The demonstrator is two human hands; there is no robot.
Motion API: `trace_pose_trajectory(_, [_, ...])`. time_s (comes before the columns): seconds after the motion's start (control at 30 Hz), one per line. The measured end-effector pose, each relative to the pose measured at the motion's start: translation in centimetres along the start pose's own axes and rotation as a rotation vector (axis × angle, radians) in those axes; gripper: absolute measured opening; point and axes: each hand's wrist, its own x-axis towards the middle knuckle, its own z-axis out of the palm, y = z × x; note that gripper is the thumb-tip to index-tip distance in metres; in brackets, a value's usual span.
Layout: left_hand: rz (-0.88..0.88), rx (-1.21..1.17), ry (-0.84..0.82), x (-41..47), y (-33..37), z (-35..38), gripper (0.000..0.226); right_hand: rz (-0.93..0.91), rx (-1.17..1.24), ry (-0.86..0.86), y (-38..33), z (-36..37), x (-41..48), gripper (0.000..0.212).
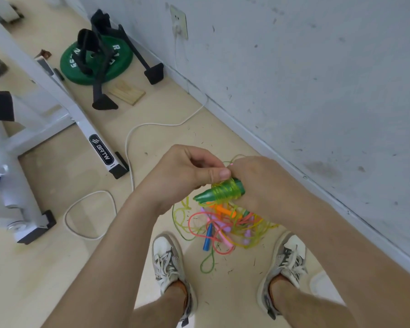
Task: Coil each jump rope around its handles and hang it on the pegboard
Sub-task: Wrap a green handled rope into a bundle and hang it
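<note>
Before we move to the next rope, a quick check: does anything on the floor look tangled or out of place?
Yes. The remaining ropes lie in one tangled heap between the shoes, cords of several colours crossing each other. A white cable loops loose across the floor to their left, and small dark bits are scattered around.

The light is soft and even, not very bright, and the wall [317, 79] looks a little blue. Shadows are pale and fuzzy under the left shoe [167, 261] and under the white frame [81, 124] on the left. The green jump rope [225, 191] shows bright and clear, but the right hand [258, 181] looks a bit smeared. Straight lines bend near the edges. The far left corner is blurry.
</note>
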Motion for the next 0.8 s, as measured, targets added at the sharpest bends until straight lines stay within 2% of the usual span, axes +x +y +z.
trace_pose_trajectory(0.13, [-0.065, -0.080, -0.016, 0.2, -0.2, -0.4, 0.022, -0.042, 0.050, 0.060, -0.2, -0.1, -0.1, 0.017])
trace_pose_trajectory(0.23, [-0.145, -0.181, -0.042, 0.3, -0.2, -0.3, 0.014, -0.076, 0.117, 0.091, -0.5, -0.1, -0.3, 0.016])
trace_pose_trajectory(0.3, [-0.167, -0.258, -0.036, 0.4, -0.3, 0.0, 0.013, -0.075, 0.216, 0.122, -0.5, -0.3, -0.6, 0.025])
trace_pose_trajectory(0.37, [-0.171, -0.338, -0.018, 0.6, -0.5, 0.4, 0.012, -0.028, 0.313, 0.145, -0.4, -0.3, -0.8, 0.030])
trace_pose_trajectory(0.5, [-0.121, -0.390, 0.069, 1.0, -0.8, 1.7, 0.012, 0.150, 0.525, 0.255, -0.2, 0.2, -0.8, 0.020])
trace_pose_trajectory(0.57, [-0.047, -0.374, 0.110, 1.3, -1.2, 2.3, 0.034, 0.269, 0.623, 0.307, 0.0, 0.2, -0.5, 0.017])
trace_pose_trajectory(0.63, [0.031, -0.239, 0.135, 1.3, -1.3, 3.0, 0.039, 0.389, 0.747, 0.330, 0.3, 0.1, -0.3, 0.019])
trace_pose_trajectory(0.7, [0.124, 0.146, 0.176, 1.1, -1.5, 3.6, 0.028, 0.498, 0.835, 0.339, 1.0, -0.1, -0.2, 0.029])
trace_pose_trajectory(0.8, [0.267, 0.637, 0.201, 0.9, -2.1, 3.8, 0.025, 0.566, 0.748, 0.278, 1.9, -0.4, -0.3, 0.038])
